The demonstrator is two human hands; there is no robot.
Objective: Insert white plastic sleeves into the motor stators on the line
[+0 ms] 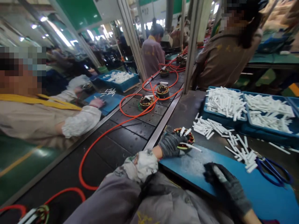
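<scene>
Conveyor (135, 132), dark and plated, ran diagonally through a busy workshop. To its left, a co-worker in a tan top (35, 119) and white sleeve cover (81, 121) leaned over a blue board (108, 107), near a blue bin (127, 86) of white tubes. Orange hose (81, 168) looped along the conveyor around wound rings (146, 102). Further back stood metal posts (192, 46) and two more workers (153, 56), seen from behind. Right of a metal rail (162, 127), a dark desk (174, 119) carried a blue mat (263, 199), two bins (212, 115) heaped with white tubes, loose tubes (249, 155) and blue-handled scissors (272, 169).

At lower left, another ring (43, 214) was cut off by the frame edge. The background people were blurred, and the rightmost blue container (294, 102) ran out of view.

The gloved left hand (170, 145) reached forward, palm side against a wound ring at the mat's far edge; white tubes stuck up from that ring, and a thin one (195, 147) jutted rightward. Its fingers were partly hidden, so whether they were clamped could not be told. The gloved right hand (226, 183) slanted over the mat, well apart from the ring, its fingers too blurred to tell whether apart or together.
</scene>
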